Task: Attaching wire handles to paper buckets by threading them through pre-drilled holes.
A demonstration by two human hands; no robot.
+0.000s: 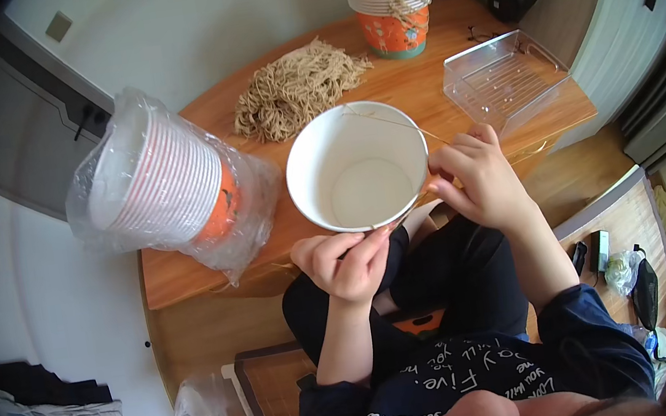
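Observation:
A white paper bucket (373, 189) stands at the near edge of the table with its open mouth facing me; nothing lies inside it. My left hand (341, 265) is at the near rim, its thumb and forefinger pinched on a thin tan string. At the right side of the rim my right hand (477, 175) pinches the same string (393, 119), which crosses the bucket's far right edge and also stretches between both hands. Behind the bucket lies a tangled heap of tan strings (295, 90).
A stack of paper buckets in clear plastic wrap (168, 188) leans at the left. Another stack (396, 20), draped with strings, stands at the back. On the right sits a clear plastic tray (506, 77). Black cables (504, 1) lie at the far right corner of the wooden table (181, 276).

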